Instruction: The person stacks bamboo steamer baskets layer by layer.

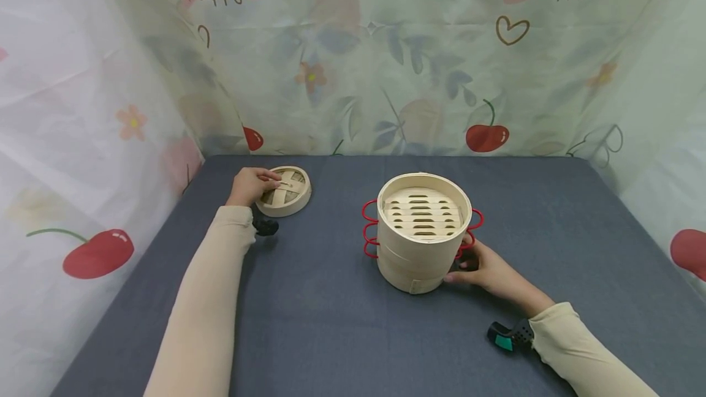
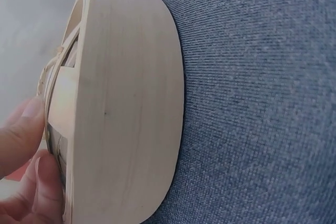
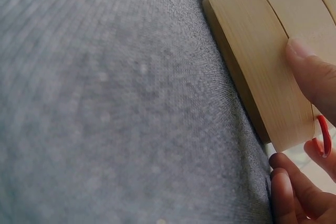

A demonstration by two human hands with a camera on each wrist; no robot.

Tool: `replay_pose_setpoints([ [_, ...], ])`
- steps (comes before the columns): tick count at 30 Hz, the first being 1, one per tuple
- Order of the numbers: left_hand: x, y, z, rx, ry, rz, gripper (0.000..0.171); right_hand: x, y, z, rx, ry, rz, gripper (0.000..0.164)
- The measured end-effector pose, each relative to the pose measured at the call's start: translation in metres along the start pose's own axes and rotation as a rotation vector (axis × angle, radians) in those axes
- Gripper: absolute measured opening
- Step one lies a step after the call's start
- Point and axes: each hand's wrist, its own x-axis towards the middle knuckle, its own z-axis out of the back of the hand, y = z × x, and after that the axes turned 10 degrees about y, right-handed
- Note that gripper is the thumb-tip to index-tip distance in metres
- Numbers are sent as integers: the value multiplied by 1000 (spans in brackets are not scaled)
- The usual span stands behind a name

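Observation:
A round bamboo steamer lid [image 1: 298,202] lies on the cloth at the back left, its woven top crossed by flat strips. My left hand [image 1: 255,185] reaches over it, thumb and fingers pinching at the small cord loop [image 2: 44,74] on top. Right of the middle stands a bamboo steamer [image 1: 410,265] of stacked tiers, topped by a slatted rack [image 1: 423,213]. Red handles [image 1: 370,231] stick out on both its sides. My right hand [image 1: 488,271] holds the stack low on its right, thumb against the wall, other fingers partly hidden behind it near the red handles.
Dark blue-grey cloth [image 1: 320,323] covers the table. Printed curtains [image 1: 342,66] hang behind and at both sides. A black wrist camera [image 1: 510,336] sits below my right wrist, another [image 1: 266,226] beside the left one, close to the lid.

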Motion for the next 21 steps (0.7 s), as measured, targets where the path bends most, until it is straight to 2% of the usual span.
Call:
replay_pose_setpoints([
  [10, 5, -2, -4, 22, -39, 17, 19, 1, 1, 0, 2, 8, 2, 74],
  [15, 5, -4, -3, 49, -9, 8, 17, 1, 2, 1, 11, 12, -6, 75],
  [21, 2, -6, 0, 110, 61, -38, 17, 0, 3, 1, 13, 7, -16, 72],
])
